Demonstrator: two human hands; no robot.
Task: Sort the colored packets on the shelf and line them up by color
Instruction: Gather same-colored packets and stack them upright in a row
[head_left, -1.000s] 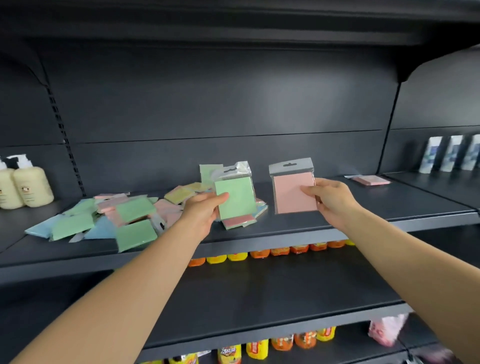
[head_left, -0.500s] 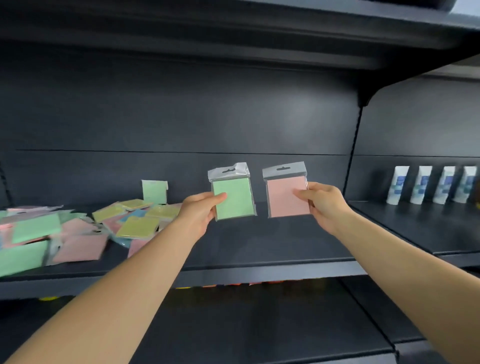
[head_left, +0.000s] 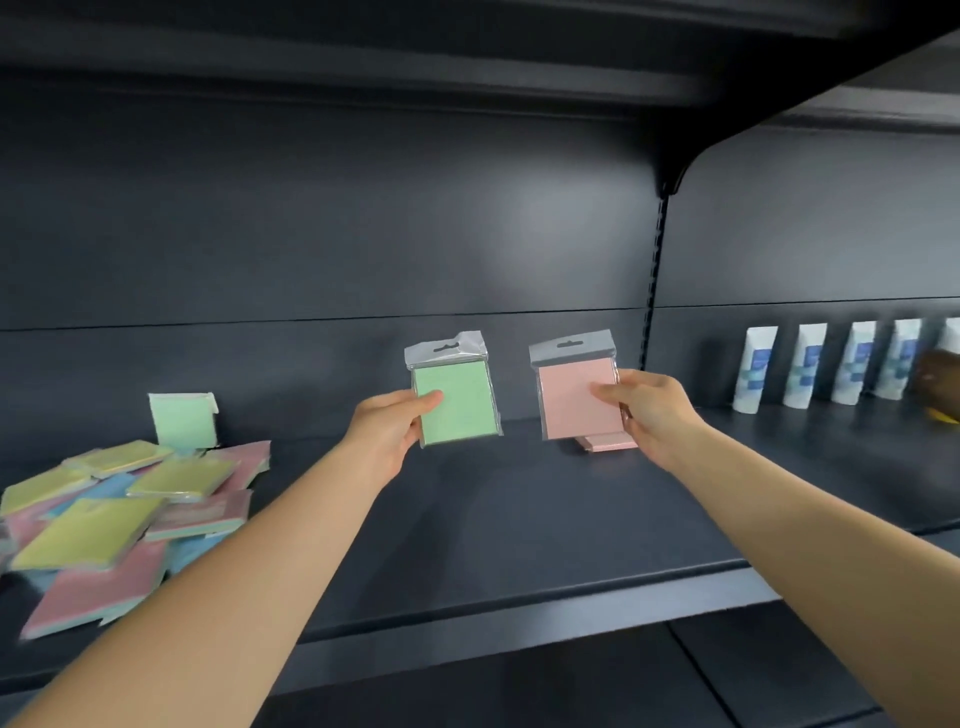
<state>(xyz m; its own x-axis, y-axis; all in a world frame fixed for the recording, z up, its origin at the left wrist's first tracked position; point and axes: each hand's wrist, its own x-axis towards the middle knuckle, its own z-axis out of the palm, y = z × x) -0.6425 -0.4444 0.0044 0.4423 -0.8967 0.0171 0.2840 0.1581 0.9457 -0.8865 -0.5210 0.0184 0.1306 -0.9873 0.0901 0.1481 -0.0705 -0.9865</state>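
Note:
My left hand (head_left: 390, 426) pinches a green packet (head_left: 457, 400) by its left edge and holds it upright above the dark shelf (head_left: 519, 519). My right hand (head_left: 649, 410) pinches a pink packet (head_left: 571, 397) by its right edge, also upright, just above a pink packet lying flat (head_left: 608, 442) on the shelf. A mixed pile of yellow, pink, blue and green packets (head_left: 119, 509) lies at the left. One green packet (head_left: 182, 420) stands against the back wall behind the pile.
White tubes (head_left: 831, 371) stand in a row on the neighbouring shelf section at the right, past the upright post (head_left: 655, 270). A brown object (head_left: 943, 384) shows at the far right edge. Another shelf board hangs overhead.
Both hands carried their packets rightward along the shelf, away from the pile. The pink packet now hangs over the flat pink one. The view has swung right and closer.

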